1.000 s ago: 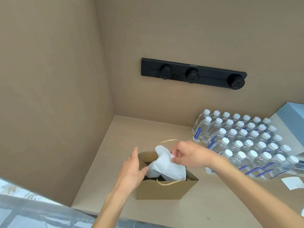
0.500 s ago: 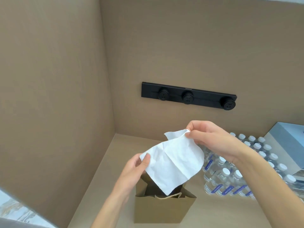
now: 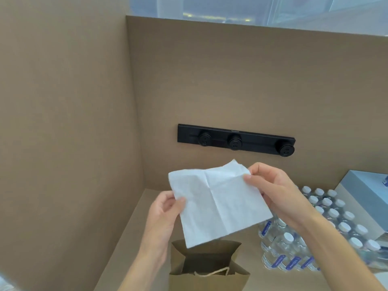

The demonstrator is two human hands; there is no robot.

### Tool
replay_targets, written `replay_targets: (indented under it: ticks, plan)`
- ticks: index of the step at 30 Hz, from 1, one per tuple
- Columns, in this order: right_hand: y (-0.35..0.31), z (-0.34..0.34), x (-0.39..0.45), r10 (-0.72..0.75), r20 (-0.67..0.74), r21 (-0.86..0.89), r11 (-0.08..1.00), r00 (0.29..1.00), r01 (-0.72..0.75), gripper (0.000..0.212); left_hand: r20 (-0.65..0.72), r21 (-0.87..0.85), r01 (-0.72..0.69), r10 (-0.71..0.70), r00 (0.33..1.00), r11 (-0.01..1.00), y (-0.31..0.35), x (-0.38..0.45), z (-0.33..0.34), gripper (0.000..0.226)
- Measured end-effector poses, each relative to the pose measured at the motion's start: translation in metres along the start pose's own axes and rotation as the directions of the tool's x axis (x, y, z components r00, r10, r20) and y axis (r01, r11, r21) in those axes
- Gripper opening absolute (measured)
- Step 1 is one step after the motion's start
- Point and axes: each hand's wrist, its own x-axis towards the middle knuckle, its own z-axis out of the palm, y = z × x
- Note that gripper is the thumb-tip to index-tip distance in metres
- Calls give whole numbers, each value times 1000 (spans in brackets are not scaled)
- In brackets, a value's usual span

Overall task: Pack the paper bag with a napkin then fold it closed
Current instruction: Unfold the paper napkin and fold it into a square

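Note:
A white napkin (image 3: 218, 202) is spread flat in the air, creased into quarters, just above the bag. My left hand (image 3: 162, 217) pinches its left edge between thumb and fingers. My right hand (image 3: 273, 190) pinches its upper right corner. Below stands the brown paper bag (image 3: 210, 280), upright with its mouth open and a twine handle lying over the near rim. The napkin's lowest corner hangs over the bag's opening, outside it. The bag's inside is dark.
Tan cardboard walls close in the left side and back, and a black socket strip (image 3: 236, 140) is mounted on the back wall. Several capped water bottles (image 3: 327, 219) crowd the surface at the right. A pale blue box (image 3: 369, 198) stands behind them.
Both hands lifted the napkin out of the bag's mouth and spread it flat in the air. The camera tilted upward, so the bag sits lower in view.

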Motion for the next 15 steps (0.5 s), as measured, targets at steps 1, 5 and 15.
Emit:
replay_targets:
  ticks: [1, 5, 15]
  plan:
    - [-4, 2, -1, -4, -26, 28, 1000, 1000, 5, 18, -102, 85, -31, 40, 994, 996, 2, 0, 3, 21]
    - [-14, 16, 0, -108, -155, 65, 991, 982, 120, 10, -120, 352, -362, 425, 897, 863, 20, -16, 18, 52]
    - [-42, 58, 8, -182, -8, -17, 983, 983, 182, 30, 312, 184, -269, 203, 928, 945, 24, -12, 55, 40]
